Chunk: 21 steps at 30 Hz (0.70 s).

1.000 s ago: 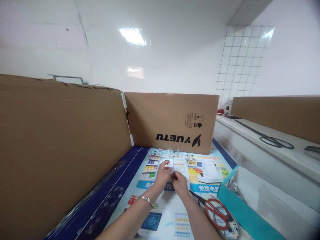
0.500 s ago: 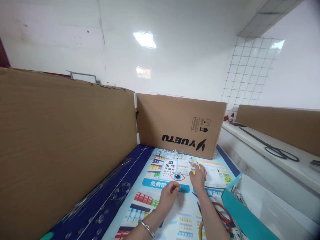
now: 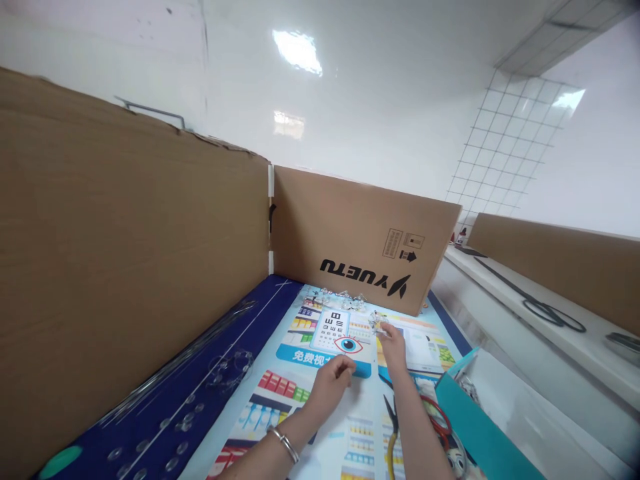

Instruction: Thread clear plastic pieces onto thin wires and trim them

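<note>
My left hand (image 3: 334,379), with a silver bangle on its wrist, is over the printed poster sheet (image 3: 340,427). Its fingers are curled together in a pinch; anything between them is too small to make out. Farther forward, my right hand (image 3: 393,347) reaches to a small cluster of clear, shiny pieces (image 3: 378,321). Its fingertips are drawn together at the cluster's near edge, and what they grip cannot be made out. More clear pieces (image 3: 345,300) lie in a row at the foot of the cardboard panel.
Yellow-handled pliers (image 3: 392,437) and a red-handled tool (image 3: 436,420) lie by my right forearm. A teal-and-white box (image 3: 487,427) with metal pieces stands at right. Clear discs (image 3: 186,423), wire loops (image 3: 231,373) and thin rods (image 3: 175,367) lie left. Cardboard panels (image 3: 135,247) wall the table.
The view has tilted and shifted slightly. My right hand's fingers have drawn closer together at the clear cluster. My left hand stays pinched over the sheet.
</note>
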Available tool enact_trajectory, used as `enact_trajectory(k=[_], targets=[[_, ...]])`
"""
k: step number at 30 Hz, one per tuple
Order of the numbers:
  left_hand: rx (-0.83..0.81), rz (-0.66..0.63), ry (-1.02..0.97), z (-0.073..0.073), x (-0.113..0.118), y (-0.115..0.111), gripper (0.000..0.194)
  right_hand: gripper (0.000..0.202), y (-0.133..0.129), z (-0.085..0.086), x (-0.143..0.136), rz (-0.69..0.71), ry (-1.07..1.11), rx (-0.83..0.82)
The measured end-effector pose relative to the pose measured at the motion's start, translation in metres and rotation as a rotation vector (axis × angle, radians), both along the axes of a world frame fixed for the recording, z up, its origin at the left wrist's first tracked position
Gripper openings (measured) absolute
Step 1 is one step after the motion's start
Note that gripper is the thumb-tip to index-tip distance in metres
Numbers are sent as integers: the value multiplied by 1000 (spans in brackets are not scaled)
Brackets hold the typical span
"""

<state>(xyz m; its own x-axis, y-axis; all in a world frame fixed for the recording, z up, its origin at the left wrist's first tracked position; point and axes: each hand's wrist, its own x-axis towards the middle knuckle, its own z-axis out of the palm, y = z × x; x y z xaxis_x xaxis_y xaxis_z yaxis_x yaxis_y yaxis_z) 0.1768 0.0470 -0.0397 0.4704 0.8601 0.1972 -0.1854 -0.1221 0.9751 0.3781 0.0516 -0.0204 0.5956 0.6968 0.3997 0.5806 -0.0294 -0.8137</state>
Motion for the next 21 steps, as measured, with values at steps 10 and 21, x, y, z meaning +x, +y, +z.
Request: enact_trajectory(k=[10, 21], targets=[[-254, 118, -234, 15, -17, 24, 37, 18, -20, 37, -55, 554, 644, 115], [-306, 10, -341, 27, -29, 28, 33, 27, -26, 34, -64, 651, 866, 167]])
